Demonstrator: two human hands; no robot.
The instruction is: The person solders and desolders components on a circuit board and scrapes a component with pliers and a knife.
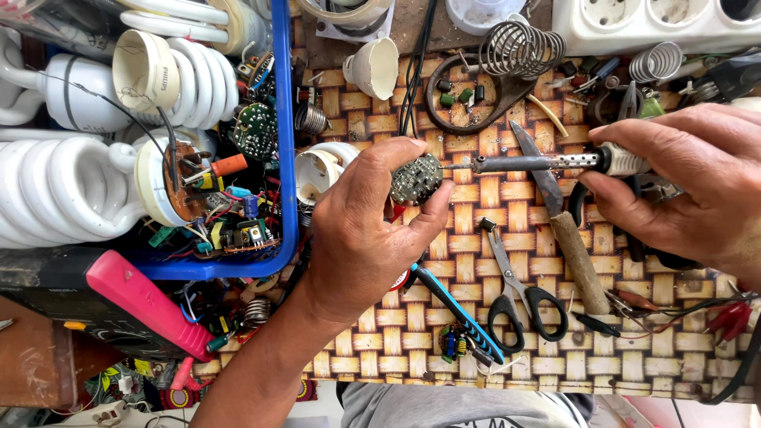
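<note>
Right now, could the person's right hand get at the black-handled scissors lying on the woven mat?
Probably not straight away: the right hand is full, gripping the soldering iron. The scissors lie uncovered on the woven mat just below that hand, so nothing blocks the way once the iron is put down.

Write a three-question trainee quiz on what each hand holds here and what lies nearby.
1. True or false: the left hand holds a small round green circuit board.
2. Which tool does the right hand hold? A) black-handled scissors B) white-handled metal soldering iron C) the pink plastic tool
3. Fill in: the white spiral lamp tubes lie in a ___ plastic tray.

Key: 1 true, its grip pinching the board's edge. 2 B, tip meeting the board. 3 blue.
</note>
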